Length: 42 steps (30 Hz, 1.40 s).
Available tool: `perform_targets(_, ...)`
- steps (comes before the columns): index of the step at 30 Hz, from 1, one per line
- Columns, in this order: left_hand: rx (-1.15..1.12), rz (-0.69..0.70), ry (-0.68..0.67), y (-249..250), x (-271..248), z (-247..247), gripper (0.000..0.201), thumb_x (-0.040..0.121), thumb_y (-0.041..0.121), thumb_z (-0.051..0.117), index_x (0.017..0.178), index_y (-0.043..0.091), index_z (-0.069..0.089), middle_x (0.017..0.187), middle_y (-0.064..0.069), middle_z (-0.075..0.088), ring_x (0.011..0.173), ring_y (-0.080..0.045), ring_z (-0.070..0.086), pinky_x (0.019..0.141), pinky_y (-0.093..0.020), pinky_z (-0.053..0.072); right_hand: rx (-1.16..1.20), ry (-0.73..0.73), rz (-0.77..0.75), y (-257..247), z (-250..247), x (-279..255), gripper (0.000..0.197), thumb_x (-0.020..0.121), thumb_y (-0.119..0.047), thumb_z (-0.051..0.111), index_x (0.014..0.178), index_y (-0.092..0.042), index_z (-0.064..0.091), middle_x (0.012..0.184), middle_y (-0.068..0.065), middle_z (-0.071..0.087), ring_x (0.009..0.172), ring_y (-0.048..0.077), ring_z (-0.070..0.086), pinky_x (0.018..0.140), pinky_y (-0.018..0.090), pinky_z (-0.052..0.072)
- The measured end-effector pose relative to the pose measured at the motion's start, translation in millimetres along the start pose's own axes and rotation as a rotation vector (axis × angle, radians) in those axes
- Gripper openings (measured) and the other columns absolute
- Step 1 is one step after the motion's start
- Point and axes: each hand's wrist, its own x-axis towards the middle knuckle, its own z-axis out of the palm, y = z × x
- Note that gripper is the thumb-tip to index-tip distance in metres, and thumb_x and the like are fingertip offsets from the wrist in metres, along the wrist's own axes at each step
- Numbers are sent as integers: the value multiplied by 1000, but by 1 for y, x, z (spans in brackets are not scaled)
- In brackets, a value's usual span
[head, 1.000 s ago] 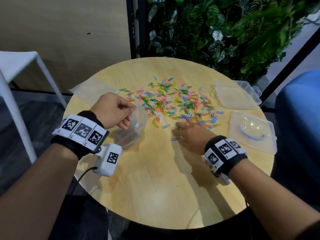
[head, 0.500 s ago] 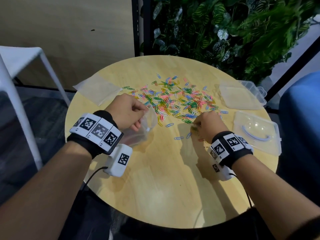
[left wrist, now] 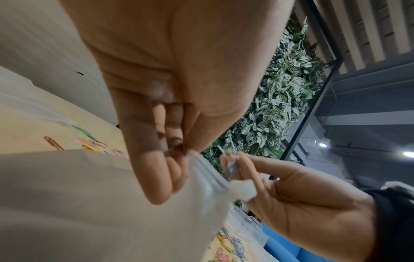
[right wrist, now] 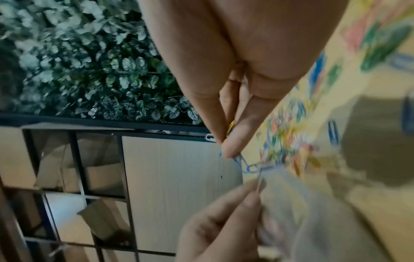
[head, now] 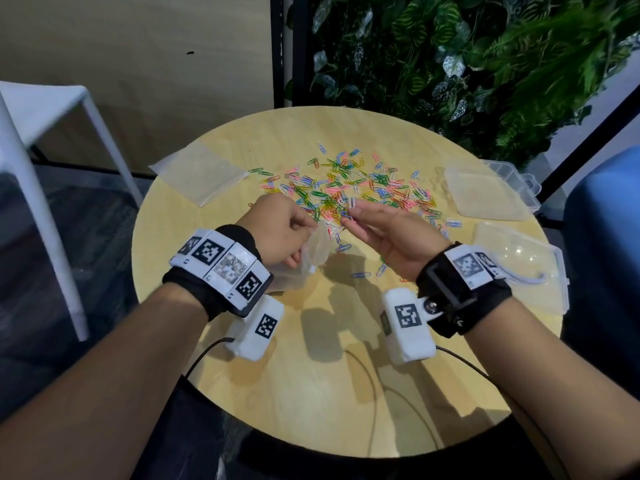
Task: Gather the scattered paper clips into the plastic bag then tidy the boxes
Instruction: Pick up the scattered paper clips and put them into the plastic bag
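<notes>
The right hand (head: 391, 237) pinches a small bunch of paper clips (left wrist: 230, 160) between thumb and fingertips (right wrist: 230, 150), held at the mouth of the plastic bag (head: 317, 252). The left hand (head: 280, 233) grips that bag by its upper edge, fingers curled round the film, lifted above the round table (head: 311, 393). Beyond the bag, the scattered paper clips (head: 363, 188) cover the table's middle. Right of the bag lie two clear boxes (head: 485, 199), one nearer (head: 519, 268), one farther. Left of the bag lies a second flat bag (head: 201, 174).
</notes>
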Motion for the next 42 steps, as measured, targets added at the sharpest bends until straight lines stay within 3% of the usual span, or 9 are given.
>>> perform_targets(8,-51,-24,104,-4,2,-3,18,96,5,56,107,5,71,66,-3,68,60,-27,73,57,-34,63,-219,-34,64,28,28,8,23,88,15,47,93,1,64,91,18,63,73,25,66,72,24,59)
perform_targets(15,-34,-11,78,-3,3,-1,19,97,5,55,106,7,72,65,-4,68,52,-18,71,55,-30,62,-708,19,-24,33,26,9,16,81,7,65,84,-7,70,64,9,65,48,8,63,55,19,56)
perform_targets(21,-14,17,11,2,-2,5,19,97,6,55,103,9,73,68,-4,71,56,-18,73,58,-30,62,-1329,-106,-351,39,28,9,23,79,-2,60,85,-13,78,65,-5,63,53,-1,49,50,-2,34)
perform_targets(25,-26,26,33,0,-1,-2,19,98,6,56,106,9,73,74,-6,72,52,-14,72,52,-24,59,-1105,-88,-361,30,26,9,23,78,4,65,91,-10,78,79,3,73,69,12,69,72,15,56)
perform_targets(27,-24,15,38,-4,0,-5,20,98,7,55,106,11,73,67,-3,71,56,-20,73,59,-31,62,-909,22,-384,21,21,9,14,77,3,71,86,-6,76,80,10,74,70,22,73,72,34,61)
perform_targets(29,-25,7,38,-7,0,-7,19,98,8,55,105,11,73,64,-3,71,58,-25,74,63,-36,63,-951,96,-386,17,11,13,15,77,0,72,89,-8,75,82,7,74,74,22,73,72,33,61)
perform_targets(34,-15,10,31,-8,0,-8,21,98,6,54,105,11,73,71,-8,73,56,-22,74,58,-30,62,-922,-114,169,32,8,13,29,88,-11,65,116,-8,62,100,17,69,83,30,67,87,44,57)
perform_targets(37,-17,-6,35,-8,0,-9,21,98,7,54,105,11,73,73,-9,73,57,-25,74,57,-28,62,-725,-179,178,34,15,7,4,88,-1,63,88,3,64,78,21,67,63,26,65,71,33,60)
perform_targets(42,-14,-6,45,-8,-1,-9,21,98,7,54,108,11,72,73,-10,72,50,-20,71,50,-19,56,-835,-92,-79,19,8,12,9,84,-3,69,89,5,70,72,16,69,50,16,65,55,27,59)
